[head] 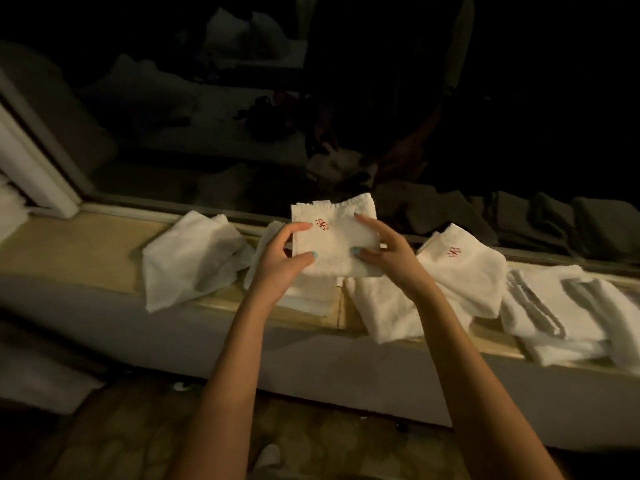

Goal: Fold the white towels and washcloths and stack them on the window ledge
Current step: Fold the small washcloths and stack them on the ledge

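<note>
pinching the washcloth (334,244) by both sides, left hand (280,261) and right hand (386,259) should square corners before stacking it.

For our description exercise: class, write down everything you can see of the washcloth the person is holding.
The washcloth is white, terry-like cloth, folded into a thick, roughly square pad, with a small red stitched mark near its upper left corner. The left hand pinches its left edge and the right hand its right edge, holding it over the window ledge.
</note>
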{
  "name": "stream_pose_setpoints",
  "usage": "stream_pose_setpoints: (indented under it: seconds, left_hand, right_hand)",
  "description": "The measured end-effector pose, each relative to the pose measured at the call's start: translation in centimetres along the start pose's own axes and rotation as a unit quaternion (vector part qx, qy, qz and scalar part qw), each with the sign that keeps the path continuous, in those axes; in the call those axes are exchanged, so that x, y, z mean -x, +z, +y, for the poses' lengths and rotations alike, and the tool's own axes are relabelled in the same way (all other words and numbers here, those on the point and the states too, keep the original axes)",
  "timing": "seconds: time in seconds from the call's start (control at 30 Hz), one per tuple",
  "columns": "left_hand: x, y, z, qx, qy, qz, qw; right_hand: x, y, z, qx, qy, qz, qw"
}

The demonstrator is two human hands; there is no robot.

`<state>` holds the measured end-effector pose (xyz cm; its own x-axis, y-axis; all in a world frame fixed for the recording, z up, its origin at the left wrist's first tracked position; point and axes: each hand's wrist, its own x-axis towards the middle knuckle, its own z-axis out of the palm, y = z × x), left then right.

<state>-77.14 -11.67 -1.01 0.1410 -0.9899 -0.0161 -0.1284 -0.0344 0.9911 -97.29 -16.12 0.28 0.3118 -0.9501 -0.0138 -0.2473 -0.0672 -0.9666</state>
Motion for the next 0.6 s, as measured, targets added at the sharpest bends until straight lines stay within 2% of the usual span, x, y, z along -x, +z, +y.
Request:
stream_pose_setpoints:
  seconds: [0.07,0.2,0.33,0.47,0.6]
  left_hand:
    - [0.5,-1.7,-0.8,-0.011,-0.016,0.037,0.999]
    - [1.3,-3.3,-2.5,-0.044,-0.053,0.077,0.995]
    - [1.8,-3.3,-3.8,-0.053,-0.052,0.115,0.991]
    - [1.2,-3.9,-4.4,-0.061,-0.044,0.118,0.990]
    - [-0.1,-5.6,-4.6,-0.065,-0.034,0.124,0.990]
  right_hand:
    - [-1.2,2.1,0.5,0.026,0.000,-0.028,0.999]
    - [-2.6,5.4,2.2,0.127,-0.009,-0.023,0.992]
    - [-2.6,6.8,3.1,0.144,0.005,0.023,0.989]
    - [-2.1,6.7,2.8,0.226,-0.008,0.064,0.972]
    - [-1.8,7.5,0.5,0.246,-0.047,0.094,0.963]
